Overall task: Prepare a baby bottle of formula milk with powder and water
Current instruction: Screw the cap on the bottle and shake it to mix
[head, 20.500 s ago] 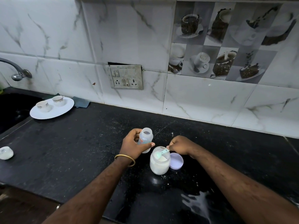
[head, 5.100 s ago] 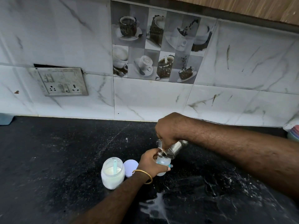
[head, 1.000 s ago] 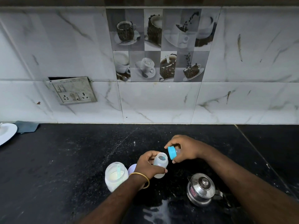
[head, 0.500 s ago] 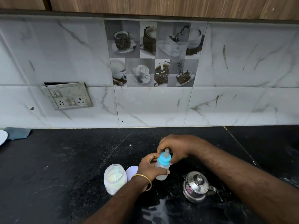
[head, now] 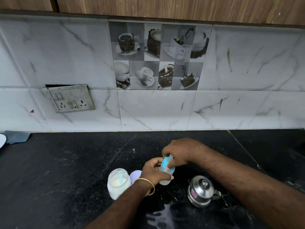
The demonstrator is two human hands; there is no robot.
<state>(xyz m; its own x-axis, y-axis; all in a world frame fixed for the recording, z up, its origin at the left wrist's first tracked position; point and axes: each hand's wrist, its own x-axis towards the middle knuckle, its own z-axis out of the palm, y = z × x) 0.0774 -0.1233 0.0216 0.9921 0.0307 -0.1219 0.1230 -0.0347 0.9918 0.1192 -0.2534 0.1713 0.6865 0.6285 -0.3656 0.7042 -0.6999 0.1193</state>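
Note:
My left hand (head: 154, 171) grips the small clear baby bottle (head: 165, 178), held just above the black counter (head: 66, 171). On the bottle's neck sits its blue cap with the teat (head: 166, 163), and the fingers of my right hand (head: 179, 152) curl round that cap from above. Left of the bottle stands the open glass jar of white formula powder (head: 118, 185) with a pale blue scoop standing in it. The jar's lilac lid (head: 135, 176) lies behind it, partly hidden by my left hand. A small steel kettle with its lid on (head: 201, 190) stands to the right.
White liquid is spilled on the counter near the front edge (head: 165, 217). At the far left are a grey-blue cloth (head: 16, 136) and the rim of a white plate (head: 2, 140). A switch and socket panel (head: 71, 98) sits on the marble-tiled wall.
A second ago my right hand held the blue cap apart from the open bottle; it has since set the cap on the neck and now grips it there.

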